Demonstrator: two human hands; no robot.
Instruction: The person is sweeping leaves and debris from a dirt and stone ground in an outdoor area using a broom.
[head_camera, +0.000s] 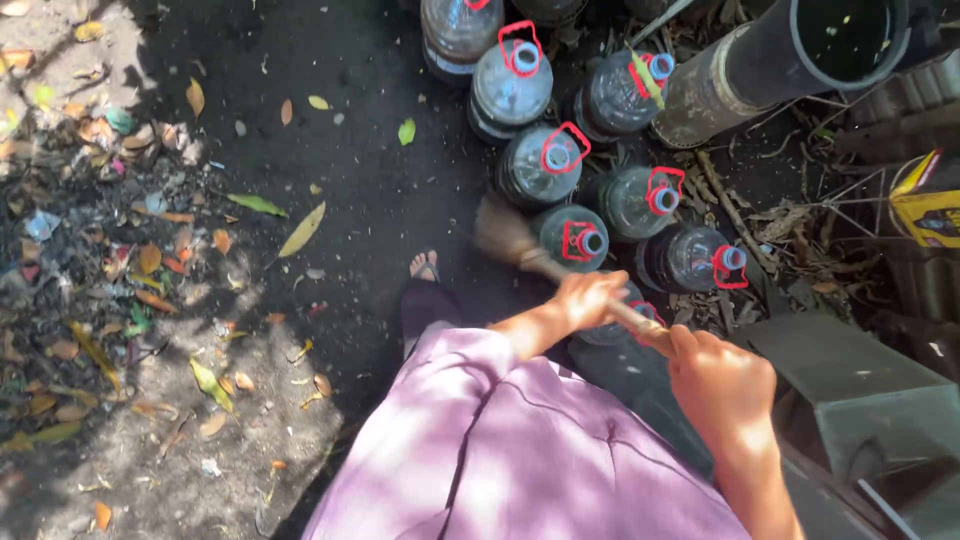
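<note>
Both hands are closed on a broom handle. The left hand (590, 298) grips it lower down, nearer the bristles; the right hand (722, 380) holds the upper end, close to the body. The broom (520, 245) slants up and left from the hands, and its bristle head is blurred, sitting just left of the nearest jug (575, 238) and apparently touching or brushing its side.

The jugs (545, 165) make a good landmark: a double row of dark plastic water bottles with red cap rings, standing upright on dark soil. Left of them the ground is bare, then thick with fallen leaves (110, 290) and scraps. Right of them lie dry twigs, a wide dark pipe (790, 50) and a yellow box (925, 205). Below them, beside the right hand, sits a grey-green block (850, 385). A sandalled foot (424, 266) shows just left of the bristles.

The risk, as I judge it, is the bristle head striking the nearest jug hard enough to tip it into its neighbours, since they stand packed together. A wide stroke could also catch the foot or fling dirt over the caps.
</note>
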